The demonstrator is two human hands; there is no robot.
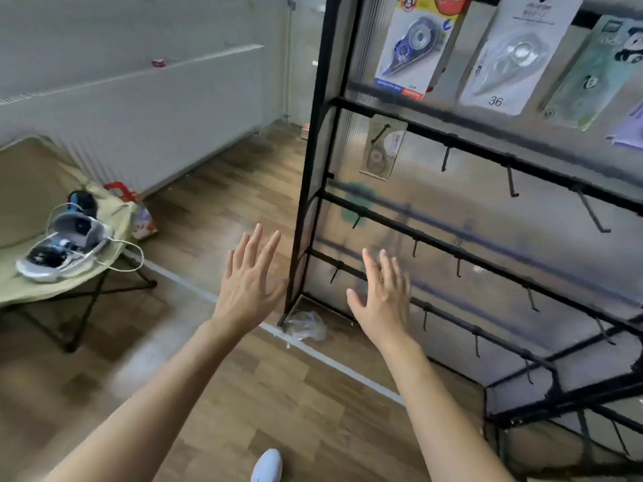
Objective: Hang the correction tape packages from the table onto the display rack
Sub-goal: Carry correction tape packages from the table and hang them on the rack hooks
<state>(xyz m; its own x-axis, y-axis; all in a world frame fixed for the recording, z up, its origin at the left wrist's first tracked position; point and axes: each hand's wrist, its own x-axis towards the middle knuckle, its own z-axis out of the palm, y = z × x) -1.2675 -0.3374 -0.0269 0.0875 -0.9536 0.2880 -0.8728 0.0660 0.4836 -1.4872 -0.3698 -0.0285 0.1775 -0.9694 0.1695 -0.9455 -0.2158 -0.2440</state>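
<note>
Both hands are hanging empty with fingers spread, the left hand [248,283] over the floor and the right hand [381,297] in front of the lower rack [306,189]; the table is lying out of view, so I judge the next package may be fumbled on a blind reach, or the bare hooks [511,182] may be snagging a wrist near the bars. Four packages [415,43] are hanging along the top row, carded with clear blisters, and one small one [382,147] is sitting alone a row lower; all are looking blurred.
</note>
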